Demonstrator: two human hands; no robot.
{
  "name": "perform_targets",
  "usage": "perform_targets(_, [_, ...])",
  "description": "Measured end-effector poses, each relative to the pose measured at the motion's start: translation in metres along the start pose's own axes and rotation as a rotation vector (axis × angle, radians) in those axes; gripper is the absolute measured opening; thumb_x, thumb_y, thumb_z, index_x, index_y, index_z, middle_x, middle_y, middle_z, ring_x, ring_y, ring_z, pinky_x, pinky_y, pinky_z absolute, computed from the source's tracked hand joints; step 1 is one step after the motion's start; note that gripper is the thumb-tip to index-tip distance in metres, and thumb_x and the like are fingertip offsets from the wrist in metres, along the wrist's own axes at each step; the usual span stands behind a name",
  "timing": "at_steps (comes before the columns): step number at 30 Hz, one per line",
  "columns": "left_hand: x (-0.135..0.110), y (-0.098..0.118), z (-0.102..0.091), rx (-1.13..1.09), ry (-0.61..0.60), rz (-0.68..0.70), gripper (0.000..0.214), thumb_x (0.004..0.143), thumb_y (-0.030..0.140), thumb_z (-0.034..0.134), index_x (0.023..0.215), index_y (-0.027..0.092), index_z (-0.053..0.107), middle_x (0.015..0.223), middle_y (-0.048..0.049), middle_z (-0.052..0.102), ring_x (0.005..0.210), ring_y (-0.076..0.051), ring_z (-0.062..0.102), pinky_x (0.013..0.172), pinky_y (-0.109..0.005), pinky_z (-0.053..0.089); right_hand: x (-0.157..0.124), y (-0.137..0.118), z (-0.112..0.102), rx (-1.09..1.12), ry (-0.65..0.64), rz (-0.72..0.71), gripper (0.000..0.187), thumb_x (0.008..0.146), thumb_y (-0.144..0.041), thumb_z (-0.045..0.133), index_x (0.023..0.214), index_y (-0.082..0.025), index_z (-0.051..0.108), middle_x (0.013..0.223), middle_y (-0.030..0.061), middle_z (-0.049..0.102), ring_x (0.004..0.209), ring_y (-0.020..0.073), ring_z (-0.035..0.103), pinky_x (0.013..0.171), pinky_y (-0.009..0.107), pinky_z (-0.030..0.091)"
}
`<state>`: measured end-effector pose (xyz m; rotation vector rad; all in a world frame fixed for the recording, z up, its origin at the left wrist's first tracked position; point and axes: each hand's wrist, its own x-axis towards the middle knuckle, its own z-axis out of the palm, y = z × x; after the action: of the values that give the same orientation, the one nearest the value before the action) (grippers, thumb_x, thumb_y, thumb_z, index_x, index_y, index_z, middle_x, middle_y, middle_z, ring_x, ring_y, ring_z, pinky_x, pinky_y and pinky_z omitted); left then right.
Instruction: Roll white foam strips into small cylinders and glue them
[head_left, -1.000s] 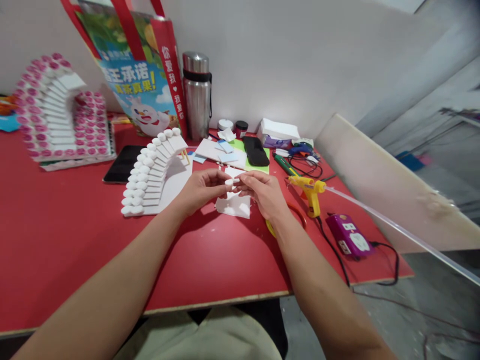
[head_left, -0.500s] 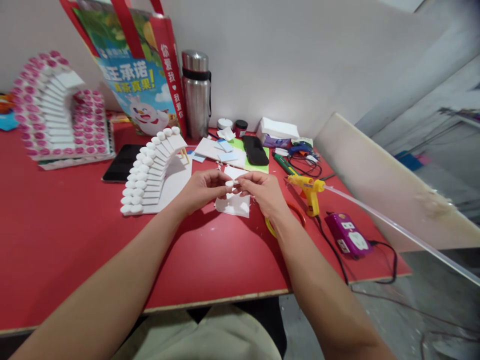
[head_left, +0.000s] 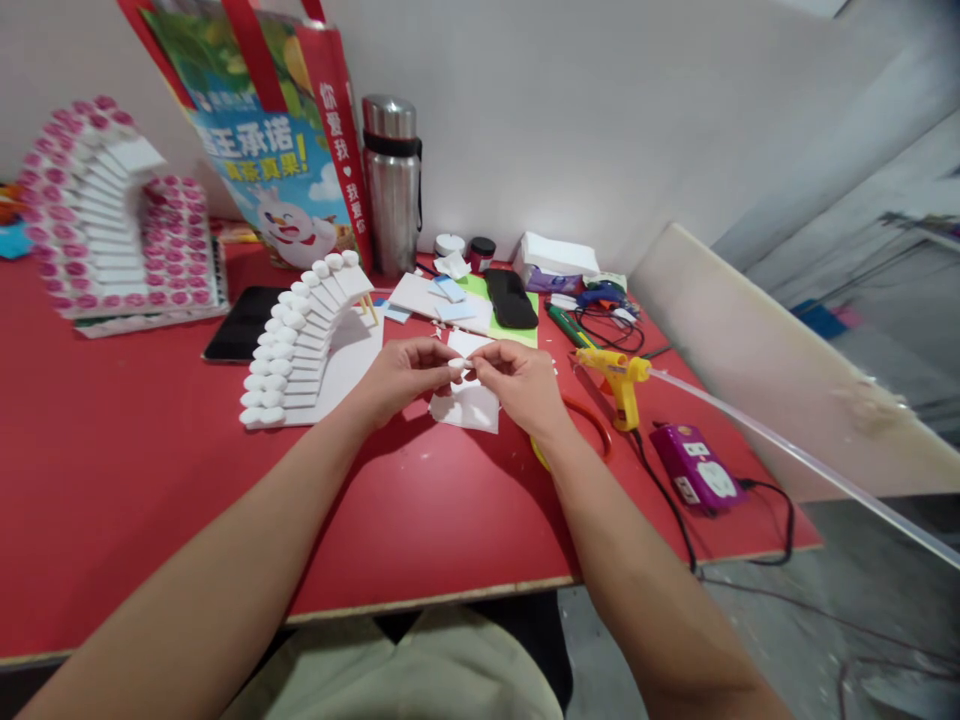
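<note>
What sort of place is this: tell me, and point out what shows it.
Probably a craft workspace, perhaps a small workshop: a yellow glue gun rests on the red table, along with a white stepped model and a pink-and-white one.

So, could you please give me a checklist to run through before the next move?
1. Left hand pinching the small white piece: ok.
2. Right hand fingers at the piece's other end: ok.
3. Glue gun apart from both hands: ok.
4. Glue gun heated: cannot tell.
5. Space around right wrist clear: not ok, an orange-and-yellow item lies there.
6. Left wrist clear of the white staircase model: cannot tell, they overlap in view.
</note>
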<state>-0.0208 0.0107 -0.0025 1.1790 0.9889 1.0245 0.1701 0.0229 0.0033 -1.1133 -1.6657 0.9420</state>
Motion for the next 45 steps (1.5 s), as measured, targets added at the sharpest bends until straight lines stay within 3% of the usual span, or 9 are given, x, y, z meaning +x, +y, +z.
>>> perform_targets(14, [0.002,-0.005,0.004,-0.024,0.038,0.0,0.046,0.066,0.048,0.094,0.091,0.013,0.077,0.077,-0.006,0.073,0.064,-0.015,0.063,0.065,-0.029,0.049,0.0,0.001,0.001,-0.083,0.075,-0.068,0.01,0.079,-0.025,0.069,0.073,-0.021,0.076,0.083,0.0034,0.074,0.071,0.0152,0.063,0.064,0.028,0.049])
perform_targets(24, [0.005,-0.008,0.006,-0.021,0.085,0.04,0.045,0.064,0.047,0.095,0.088,0.014,0.076,0.076,-0.0057,0.074,0.065,-0.015,0.065,0.065,-0.029,0.05,-0.002,-0.001,0.006,0.171,0.101,0.226,0.018,0.074,-0.034,0.074,0.078,-0.018,0.081,0.063,-0.0008,0.064,0.058,0.0121,0.049,0.056,0.028,0.038])
perform_targets(28, [0.005,-0.011,0.003,-0.048,0.092,0.015,0.047,0.063,0.045,0.096,0.093,0.014,0.076,0.077,-0.0057,0.075,0.067,-0.017,0.068,0.063,-0.028,0.05,-0.003,-0.004,0.006,0.245,0.091,0.249,0.018,0.074,-0.033,0.07,0.075,-0.018,0.08,0.063,-0.0021,0.061,0.053,0.0095,0.044,0.053,0.027,0.033])
perform_targets(45, [0.008,-0.015,0.002,-0.087,0.088,0.065,0.04,0.066,0.039,0.095,0.09,0.015,0.074,0.077,-0.0049,0.076,0.065,-0.015,0.068,0.066,-0.03,0.054,-0.003,-0.004,0.005,0.372,0.041,0.287,0.02,0.076,-0.036,0.071,0.078,-0.018,0.08,0.063,-0.0008,0.059,0.057,0.0107,0.046,0.052,0.027,0.033])
